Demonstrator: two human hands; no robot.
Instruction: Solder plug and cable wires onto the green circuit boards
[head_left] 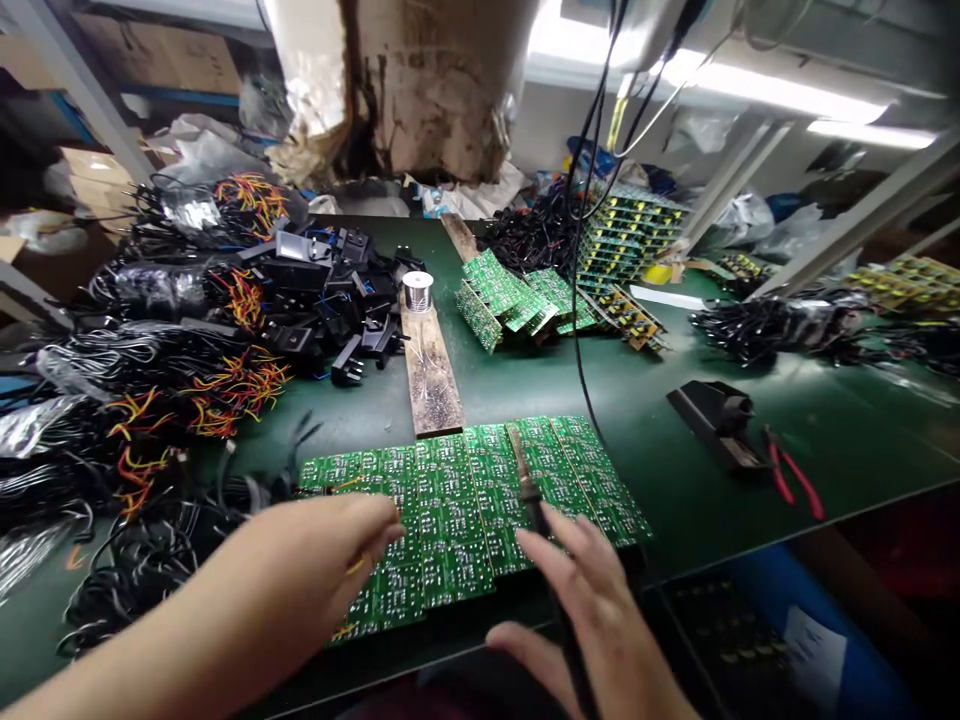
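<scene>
Green circuit boards (450,520) lie side by side at the front of the table. My left hand (330,550) is closed over their left part, with short orange wire showing beside the fingers; exactly what the fingertips pinch is hidden. A soldering iron (534,500) points away from me over the right boards, its cord running back under my right hand (592,590). That hand's fingers are spread, with the iron's handle lying between thumb and fingers. A solder spool (418,292) stands on a wooden strip (435,390) behind the boards.
Bundled black cables (112,360) and black plug adapters (330,280) crowd the left. More green boards (510,295) are piled at the back. A black iron holder (712,425) and red-handled pliers (793,475) lie right. A black cord (576,330) hangs down mid-table.
</scene>
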